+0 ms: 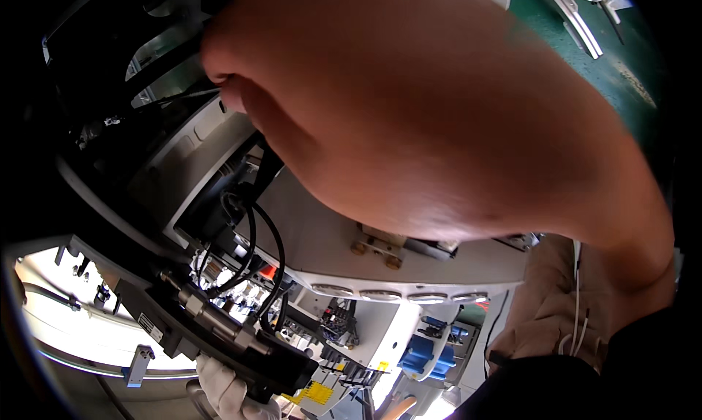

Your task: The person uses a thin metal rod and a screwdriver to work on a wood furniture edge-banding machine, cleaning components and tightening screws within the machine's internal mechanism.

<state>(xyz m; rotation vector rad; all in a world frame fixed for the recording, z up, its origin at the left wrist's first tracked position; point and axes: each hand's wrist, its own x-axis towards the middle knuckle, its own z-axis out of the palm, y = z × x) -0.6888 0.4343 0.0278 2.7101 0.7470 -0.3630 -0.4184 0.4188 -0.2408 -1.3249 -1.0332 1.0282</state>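
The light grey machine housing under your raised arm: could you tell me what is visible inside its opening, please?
Inside the light grey housing, black cables loop down out of a dark cavity. The right hand and forearm cover the housing's upper part, so whatever lies deeper in cannot be seen.

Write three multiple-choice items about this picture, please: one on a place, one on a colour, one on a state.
1. Where is the white-gloved hand? A: top right. B: lower edge. C: centre.
2. What colour is the floor? A: green. B: red. C: yellow.
3. How are the right hand fingers? A: spread flat. B: curled on a thin black wire. C: pressed on the floor.

Answers: B, it grips a black block at the bottom; A, green shows top right; B, the fingertips close on the wire.
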